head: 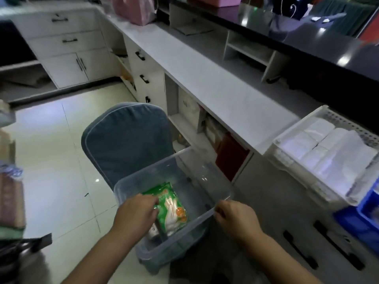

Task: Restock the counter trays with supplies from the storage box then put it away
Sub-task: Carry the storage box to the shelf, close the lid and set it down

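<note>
A clear plastic storage box (pixel 205 173) rests on a blue-covered chair (pixel 127 138) in front of the counter. Inside it lies a green packet (pixel 170 203) printed with white gloves and orange dots, over some small grey items. My left hand (pixel 136 212) reaches into the box with its fingers on the packet's left edge. My right hand (pixel 235 217) grips the box's right rim. On the counter at the right stands a white perforated tray (pixel 291 130) filled with white folded packs (pixel 332 152).
A blue bin (pixel 367 212) sits right of the white tray. The long white counter (pixel 205 78) runs to the back, with open shelves and drawers beneath it. Stacked goods stand at the far left edge. The tiled floor lies left of the chair.
</note>
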A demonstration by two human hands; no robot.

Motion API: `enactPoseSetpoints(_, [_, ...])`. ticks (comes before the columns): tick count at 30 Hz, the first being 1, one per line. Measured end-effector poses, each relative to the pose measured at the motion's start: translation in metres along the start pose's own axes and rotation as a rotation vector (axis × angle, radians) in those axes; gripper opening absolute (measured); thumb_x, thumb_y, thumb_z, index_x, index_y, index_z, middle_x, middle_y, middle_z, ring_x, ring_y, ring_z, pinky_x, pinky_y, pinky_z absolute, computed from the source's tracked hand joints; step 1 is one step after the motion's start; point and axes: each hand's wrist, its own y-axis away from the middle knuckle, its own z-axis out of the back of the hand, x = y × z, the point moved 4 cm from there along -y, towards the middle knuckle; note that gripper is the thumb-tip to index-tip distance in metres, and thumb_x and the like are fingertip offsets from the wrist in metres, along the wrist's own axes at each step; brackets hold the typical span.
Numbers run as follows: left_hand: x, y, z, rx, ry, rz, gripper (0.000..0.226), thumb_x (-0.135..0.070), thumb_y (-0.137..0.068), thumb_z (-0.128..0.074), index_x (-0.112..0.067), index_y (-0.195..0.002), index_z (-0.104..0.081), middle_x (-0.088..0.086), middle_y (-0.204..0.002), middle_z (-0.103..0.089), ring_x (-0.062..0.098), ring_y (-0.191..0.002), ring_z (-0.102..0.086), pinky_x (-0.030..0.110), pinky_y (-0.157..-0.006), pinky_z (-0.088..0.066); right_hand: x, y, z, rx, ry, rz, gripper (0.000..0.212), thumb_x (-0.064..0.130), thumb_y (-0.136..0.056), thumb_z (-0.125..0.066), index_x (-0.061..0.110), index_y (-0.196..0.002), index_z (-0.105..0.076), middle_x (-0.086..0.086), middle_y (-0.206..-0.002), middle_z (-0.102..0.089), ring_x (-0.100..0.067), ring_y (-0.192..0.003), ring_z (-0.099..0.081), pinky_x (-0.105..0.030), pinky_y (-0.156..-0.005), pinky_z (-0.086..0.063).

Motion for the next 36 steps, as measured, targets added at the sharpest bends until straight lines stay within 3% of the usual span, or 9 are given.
enactPoseSetpoints(4, [0.027,-0.014,-0.007,0.023,0.026,0.008,0.021,-0.027,-0.085,-0.058,-0.029,-0.105,-0.065,-0.005,-0.105,-0.069,0.018,-0.097,-0.061,0.031,-0.070,-0.046,0.005,-0.019,-0.021,0.063,0.042,-0.054,0.017,0.036,-0.089,-0.050,0.025,-0.095,-0.061,0.007,-0.090,-0.065,-0.013,-0.081,-0.062,-0.028,-0.069,-0.051])
enactPoseSetpoints(11, [0.059,-0.059,-0.020,0.088,-0.005,0.054,0.022,-0.031,-0.087,-0.049,-0.029,-0.104,-0.063,-0.005,-0.105,-0.068,0.018,-0.100,-0.059,0.030,-0.073,-0.046,-0.005,-0.083,-0.052,0.160,-0.004,-0.126,0.016,0.031,-0.091,-0.049,0.022,-0.091,-0.062,0.011,-0.080,-0.057,-0.007,-0.071,-0.055,-0.022,-0.063,-0.048])
enactPoseSetpoints(16, [0.092,-0.107,-0.009,0.123,-0.075,0.100,0.022,-0.031,-0.088,-0.045,-0.024,-0.098,-0.063,-0.003,-0.100,-0.068,0.019,-0.097,-0.058,0.031,-0.072,-0.046,0.000,-0.138,-0.072,0.226,-0.110,-0.256,0.017,0.027,-0.089,-0.051,0.016,-0.091,-0.064,0.001,-0.086,-0.068,-0.015,-0.076,-0.062,-0.031,-0.064,-0.051])
enactPoseSetpoints(22, [0.114,-0.151,-0.019,0.194,-0.063,0.117,0.022,-0.028,-0.088,-0.046,-0.022,-0.099,-0.063,-0.001,-0.102,-0.067,0.018,-0.097,-0.057,0.029,-0.068,-0.043,-0.011,-0.168,-0.090,0.281,-0.090,-0.333,0.021,0.028,-0.090,-0.048,0.015,-0.093,-0.063,-0.002,-0.093,-0.068,-0.020,-0.083,-0.062,-0.029,-0.061,-0.042])
enactPoseSetpoints(26, [0.120,-0.177,-0.043,0.306,-0.063,0.049,0.020,-0.027,-0.088,-0.045,-0.019,-0.095,-0.062,0.000,-0.101,-0.067,0.019,-0.097,-0.057,0.030,-0.068,-0.044,-0.024,-0.161,-0.106,0.334,-0.099,-0.414,0.020,0.027,-0.091,-0.047,0.012,-0.091,-0.061,-0.004,-0.094,-0.068,-0.021,-0.085,-0.062,-0.031,-0.065,-0.045])
enactPoseSetpoints(31, [0.132,-0.221,-0.076,0.406,-0.076,-0.084,0.019,-0.026,-0.090,-0.045,-0.015,-0.094,-0.060,0.002,-0.100,-0.065,0.019,-0.094,-0.057,0.030,-0.067,-0.046,-0.026,-0.136,-0.134,0.370,-0.104,-0.613,0.022,0.025,-0.093,-0.043,0.020,-0.073,-0.048,-0.002,-0.080,-0.060,-0.020,-0.076,-0.059,-0.026,-0.049,-0.032])
enactPoseSetpoints(36, [0.146,-0.258,-0.109,0.545,-0.111,-0.250,0.021,-0.024,-0.090,-0.045,-0.015,-0.107,-0.055,0.004,-0.109,-0.057,0.021,-0.099,-0.056,0.032,-0.075,-0.048,0.003,-0.113,-0.166,0.348,-0.171,-0.884,0.007,0.018,-0.093,-0.040,0.021,-0.088,-0.043,-0.008,-0.110,-0.055,-0.023,-0.081,-0.053,-0.028,-0.064,-0.038])
